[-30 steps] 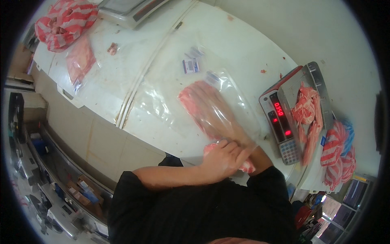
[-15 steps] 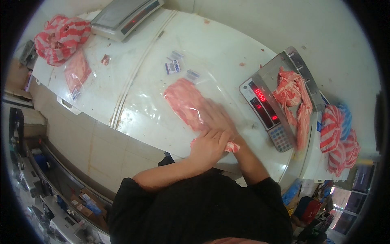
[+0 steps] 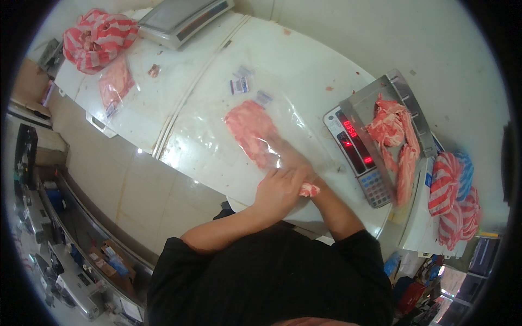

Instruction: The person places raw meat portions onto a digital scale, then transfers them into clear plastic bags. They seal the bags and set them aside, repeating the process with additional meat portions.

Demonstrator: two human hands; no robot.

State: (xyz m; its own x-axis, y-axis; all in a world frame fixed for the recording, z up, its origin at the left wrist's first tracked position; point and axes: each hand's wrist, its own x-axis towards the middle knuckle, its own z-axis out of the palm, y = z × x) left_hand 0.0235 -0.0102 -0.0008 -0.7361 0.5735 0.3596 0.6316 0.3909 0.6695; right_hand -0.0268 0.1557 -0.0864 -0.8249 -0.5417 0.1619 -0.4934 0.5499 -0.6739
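A clear plastic bag (image 3: 296, 122) with printed labels lies on the white table before me, and a flat slab of pink meat (image 3: 249, 130) is inside it. My right hand (image 3: 288, 154) reaches into the bag, its fingers stretched out along the near right side of the slab; plastic glare and blur soften their outline. Across my right wrist lies my left hand (image 3: 280, 187), closed around a piece of meat (image 3: 309, 189) whose pale red end sticks out at the right. Most of that piece is hidden under the hand, and whether the bag's edge is also gripped, I cannot tell.
At right, a lit digital scale (image 3: 356, 144) bears raw meat strips (image 3: 394, 130). Striped bags (image 3: 448, 185) sit beyond it. Far left are another striped bag (image 3: 98, 41), bagged meat (image 3: 116, 84) and a second scale (image 3: 182, 22). A seam (image 3: 187, 98) crosses the white table.
The whole view has shifted a little, so the far-left things sit farther right and higher. My right hand has shifted slightly within the bag. My left hand keeps its grip on the meat piece.
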